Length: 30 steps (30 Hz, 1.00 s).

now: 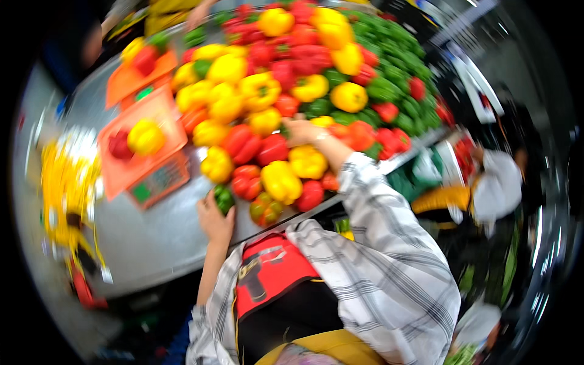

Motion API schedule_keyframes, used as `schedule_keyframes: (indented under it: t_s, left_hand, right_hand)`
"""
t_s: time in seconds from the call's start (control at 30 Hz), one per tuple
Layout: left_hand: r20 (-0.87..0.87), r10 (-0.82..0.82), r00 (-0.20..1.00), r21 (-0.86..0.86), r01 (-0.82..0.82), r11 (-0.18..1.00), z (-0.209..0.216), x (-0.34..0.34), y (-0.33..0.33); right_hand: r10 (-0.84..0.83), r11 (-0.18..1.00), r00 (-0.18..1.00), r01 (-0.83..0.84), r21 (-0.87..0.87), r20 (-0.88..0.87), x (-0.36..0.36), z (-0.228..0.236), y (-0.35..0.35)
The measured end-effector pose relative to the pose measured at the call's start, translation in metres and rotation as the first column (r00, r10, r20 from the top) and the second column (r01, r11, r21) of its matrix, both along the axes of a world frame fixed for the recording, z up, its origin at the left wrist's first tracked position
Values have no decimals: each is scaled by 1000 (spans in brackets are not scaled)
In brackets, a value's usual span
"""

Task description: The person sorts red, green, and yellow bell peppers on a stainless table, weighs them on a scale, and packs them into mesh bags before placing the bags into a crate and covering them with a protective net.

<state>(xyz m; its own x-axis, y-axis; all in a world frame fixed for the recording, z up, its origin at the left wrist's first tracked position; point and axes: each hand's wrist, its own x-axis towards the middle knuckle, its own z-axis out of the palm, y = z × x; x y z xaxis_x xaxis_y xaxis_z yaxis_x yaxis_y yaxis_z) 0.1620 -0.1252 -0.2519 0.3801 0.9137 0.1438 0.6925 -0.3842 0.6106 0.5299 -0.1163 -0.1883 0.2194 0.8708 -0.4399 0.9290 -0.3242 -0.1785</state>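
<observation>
My left hand point(214, 218) is at the near edge of the metal table, with its fingers wrapped round a green bell pepper point(224, 199). Red and yellow bell peppers lie just to the right of it, among them a yellow pepper point(281, 182) and a mottled red-green pepper point(266, 210). Farther off, my right hand point(300, 131) reaches into the heap, between a red pepper point(272, 149) and a yellow pepper point(308, 162). Its fingertips are blurred and partly hidden among the peppers, so its grip is unclear.
An orange basket point(176, 126) holding a red and a yellow pepper stands left of the heap, with a second orange basket point(117, 92) behind. Yellow straps point(64, 188) hang at the table's left. Green peppers point(398, 67) fill the far right. Other people work across and at right.
</observation>
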Motion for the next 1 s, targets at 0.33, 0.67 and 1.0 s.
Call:
schedule_keyframes:
  t_s: [0.33,0.67,1.0]
  left_hand:
    - [-53,-159,986,70,162,984,5,5,0]
    - [-77,-190,979,-36,188,981,5,2,3]
    - [199,-217,956,69,207,976,130,61,24]
  right_hand:
    - [-156,954,979,115,278,130,-19,-24,-25]
    - [-609,470,780,207,858,146,131,72,-101]
    - [3,360,594,750,555,-804,227,87,-124]
